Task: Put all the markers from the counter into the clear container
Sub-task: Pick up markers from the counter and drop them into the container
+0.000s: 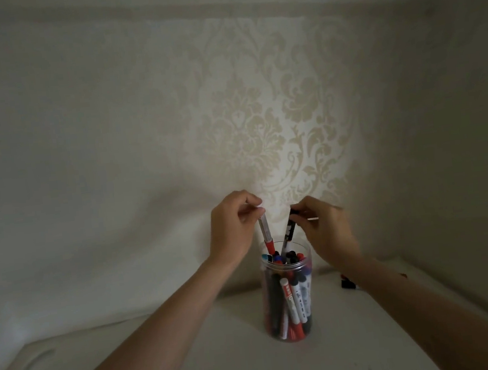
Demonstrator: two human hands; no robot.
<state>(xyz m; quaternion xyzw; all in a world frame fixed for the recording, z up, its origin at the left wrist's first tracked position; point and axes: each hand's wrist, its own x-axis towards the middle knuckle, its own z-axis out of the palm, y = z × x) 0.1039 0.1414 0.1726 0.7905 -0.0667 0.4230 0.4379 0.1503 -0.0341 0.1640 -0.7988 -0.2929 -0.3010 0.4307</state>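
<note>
lowering two markers at once: left hand pinched a red-capped marker, right hand a black marker, both over the crowded clear container on the counter; likely jam, or tipping.

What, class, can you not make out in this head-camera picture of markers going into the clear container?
- Markers left on the counter: mostly hidden behind the right forearm, count unknown.
- Number of markers in the clear container: they overlap.
- Marker label print: too small, dim.
- Right hand's marker cap: hidden among others.
</note>
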